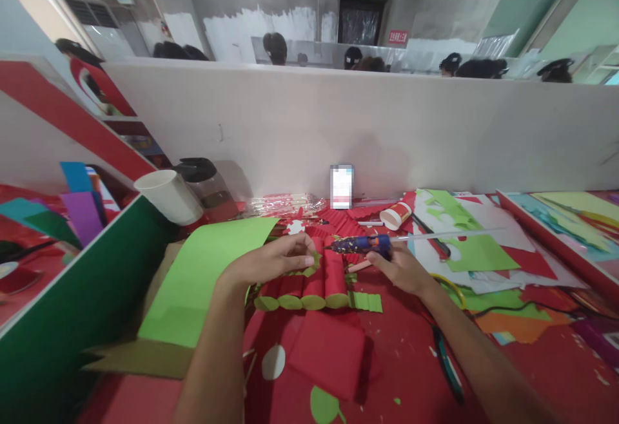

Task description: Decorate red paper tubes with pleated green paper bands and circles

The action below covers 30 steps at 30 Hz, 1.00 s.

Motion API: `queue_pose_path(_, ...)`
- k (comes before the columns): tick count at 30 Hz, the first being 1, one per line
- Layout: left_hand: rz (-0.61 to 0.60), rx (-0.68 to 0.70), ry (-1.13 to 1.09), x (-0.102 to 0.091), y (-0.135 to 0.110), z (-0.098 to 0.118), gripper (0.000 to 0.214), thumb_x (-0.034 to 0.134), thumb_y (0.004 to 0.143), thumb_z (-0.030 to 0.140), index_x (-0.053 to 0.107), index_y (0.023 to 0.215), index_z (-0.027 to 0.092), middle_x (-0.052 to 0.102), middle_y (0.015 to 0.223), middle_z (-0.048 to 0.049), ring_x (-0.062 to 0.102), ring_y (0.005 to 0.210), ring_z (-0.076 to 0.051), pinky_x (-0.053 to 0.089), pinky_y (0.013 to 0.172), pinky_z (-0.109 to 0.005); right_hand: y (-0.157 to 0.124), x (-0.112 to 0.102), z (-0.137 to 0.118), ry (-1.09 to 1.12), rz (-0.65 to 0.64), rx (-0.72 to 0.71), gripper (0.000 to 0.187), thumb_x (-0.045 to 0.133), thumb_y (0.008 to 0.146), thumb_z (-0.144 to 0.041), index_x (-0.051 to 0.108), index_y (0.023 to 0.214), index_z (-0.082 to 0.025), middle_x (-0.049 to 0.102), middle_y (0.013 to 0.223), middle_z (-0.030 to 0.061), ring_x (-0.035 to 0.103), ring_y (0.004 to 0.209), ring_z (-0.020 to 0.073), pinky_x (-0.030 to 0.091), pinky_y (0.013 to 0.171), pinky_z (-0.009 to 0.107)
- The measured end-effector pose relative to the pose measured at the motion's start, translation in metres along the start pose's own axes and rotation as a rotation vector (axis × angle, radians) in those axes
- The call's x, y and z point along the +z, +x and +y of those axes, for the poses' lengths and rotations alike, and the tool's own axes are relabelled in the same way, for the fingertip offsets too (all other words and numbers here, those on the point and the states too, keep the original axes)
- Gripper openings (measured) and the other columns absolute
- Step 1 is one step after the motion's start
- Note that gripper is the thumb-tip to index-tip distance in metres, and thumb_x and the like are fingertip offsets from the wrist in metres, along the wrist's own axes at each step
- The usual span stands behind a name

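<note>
My right hand (400,268) is closed around a blue hot glue gun (360,243), with a long clear glue stick (449,234) out of its back end. The gun's nozzle points left, over a row of red paper rolls (334,276) with round green ends. My left hand (280,258) is closed, thumb and fingers pinching a small cut green paper piece (316,263) above the rolls. A pleated green paper strip (366,301) sticks out to the right of the row. In front lies a red paper block (329,354).
A large green sheet (206,276) curves up on the left beside a green partition (72,308). A white cup (167,195), a phone (342,187) and a paper cup (396,216) stand or lie behind. Scissors (447,363), a cutter (435,240) and paper scraps are at right.
</note>
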<state>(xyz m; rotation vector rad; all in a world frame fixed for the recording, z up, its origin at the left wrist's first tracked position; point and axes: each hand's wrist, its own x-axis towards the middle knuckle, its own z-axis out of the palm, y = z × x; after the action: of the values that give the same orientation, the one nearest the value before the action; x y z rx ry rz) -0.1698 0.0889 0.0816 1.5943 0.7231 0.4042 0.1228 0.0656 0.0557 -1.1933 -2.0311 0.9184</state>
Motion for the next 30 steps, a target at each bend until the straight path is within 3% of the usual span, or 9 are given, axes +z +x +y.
queue_pose_path(6, 0.004, 0.000, 0.032, -0.001, -0.001, 0.000, 0.017, 0.054, 0.092, 0.036, 0.049, 0.093, 0.020, 0.055, 0.085, 0.0004, 0.053, 0.081, -0.015, 0.043, 0.076, -0.028, 0.001, -0.004, -0.004, -0.146, -0.098, -0.004, 0.040, 0.047, 0.095, -0.048, 0.078, 0.090, -0.022, 0.074, 0.095, 0.0059, 0.065, 0.094, 0.0249, 0.047, 0.090, 0.038)
queue_pose_path(9, 0.013, -0.008, 0.043, -0.002, -0.001, 0.000, 0.018, 0.055, 0.091, 0.036, 0.049, 0.093, 0.020, 0.056, 0.085, -0.0001, 0.053, 0.082, -0.015, 0.043, 0.077, -0.029, -0.003, -0.007, 0.003, -0.098, -0.117, 0.021, 0.040, 0.051, 0.091, -0.053, 0.076, 0.091, -0.022, 0.072, 0.088, 0.0049, 0.063, 0.085, 0.0223, 0.048, 0.082, 0.035)
queue_pose_path(11, 0.018, -0.007, 0.045, -0.002, -0.001, -0.001, 0.018, 0.055, 0.091, 0.037, 0.049, 0.094, 0.020, 0.056, 0.085, 0.0000, 0.053, 0.082, -0.015, 0.042, 0.077, -0.029, -0.006, -0.008, 0.012, 0.068, -0.102, 0.051, 0.046, 0.052, 0.088, -0.060, 0.073, 0.089, -0.019, 0.065, 0.068, 0.0027, 0.057, 0.064, 0.0172, 0.048, 0.064, 0.029)
queue_pose_path(14, 0.014, -0.010, 0.039, -0.002, -0.001, 0.000, 0.019, 0.055, 0.091, 0.038, 0.049, 0.094, 0.020, 0.056, 0.085, 0.0001, 0.053, 0.082, -0.015, 0.043, 0.078, -0.029, -0.010, -0.010, 0.027, 0.415, -0.087, 0.068, 0.058, 0.050, 0.082, -0.071, 0.067, 0.086, -0.016, 0.048, 0.051, -0.0030, 0.036, 0.041, 0.0095, 0.032, 0.043, 0.023)
queue_pose_path(17, 0.021, -0.028, 0.036, -0.001, -0.001, 0.000, 0.020, 0.056, 0.090, 0.039, 0.049, 0.094, 0.020, 0.055, 0.086, 0.0000, 0.053, 0.083, -0.016, 0.043, 0.078, -0.029, -0.014, -0.013, 0.035, 0.690, -0.070, 0.061, 0.057, 0.056, 0.077, -0.073, 0.062, 0.087, -0.017, 0.049, 0.057, -0.0030, 0.027, 0.038, 0.0053, 0.023, 0.039, 0.022)
queue_pose_path(20, 0.026, -0.028, 0.035, -0.001, -0.001, 0.001, 0.020, 0.056, 0.090, 0.039, 0.049, 0.094, 0.021, 0.055, 0.086, 0.0001, 0.053, 0.083, -0.016, 0.043, 0.078, -0.028, -0.015, -0.018, 0.032, 0.821, -0.037, 0.067, 0.040, 0.074, 0.071, -0.052, 0.056, 0.090, -0.021, 0.051, 0.068, -0.0033, 0.022, 0.038, 0.0021, 0.020, 0.038, 0.020)
queue_pose_path(23, 0.006, -0.011, 0.046, 0.000, -0.001, 0.001, 0.018, 0.055, 0.091, 0.038, 0.050, 0.094, 0.020, 0.055, 0.085, 0.0003, 0.052, 0.083, -0.015, 0.042, 0.078, -0.028, -0.012, -0.021, 0.024, 0.737, 0.085, 0.104, 0.030, 0.072, 0.074, -0.035, 0.053, 0.093, -0.021, 0.048, 0.067, -0.0050, 0.022, 0.039, 0.0029, 0.021, 0.038, 0.020)
queue_pose_path(26, 0.007, 0.004, 0.049, 0.001, 0.000, 0.002, 0.019, 0.054, 0.091, 0.038, 0.051, 0.095, 0.020, 0.056, 0.086, -0.0001, 0.052, 0.083, -0.016, 0.042, 0.078, -0.029, -0.004, -0.020, 0.015, 0.377, 0.181, 0.188, 0.018, 0.061, 0.083, -0.033, 0.055, 0.093, -0.019, 0.045, 0.056, -0.0061, 0.036, 0.043, 0.0096, 0.033, 0.043, 0.022)
queue_pose_path(30, 0.022, 0.016, 0.058, 0.002, 0.000, 0.004, 0.020, 0.055, 0.091, 0.039, 0.050, 0.096, 0.021, 0.055, 0.087, -0.0007, 0.053, 0.084, -0.016, 0.044, 0.078, -0.029, 0.003, -0.018, 0.006, -0.020, 0.042, 0.060, 0.024, 0.058, 0.081, -0.026, 0.059, 0.105, -0.019, 0.065, 0.093, 0.0051, 0.062, 0.084, 0.0240, 0.050, 0.074, 0.035)
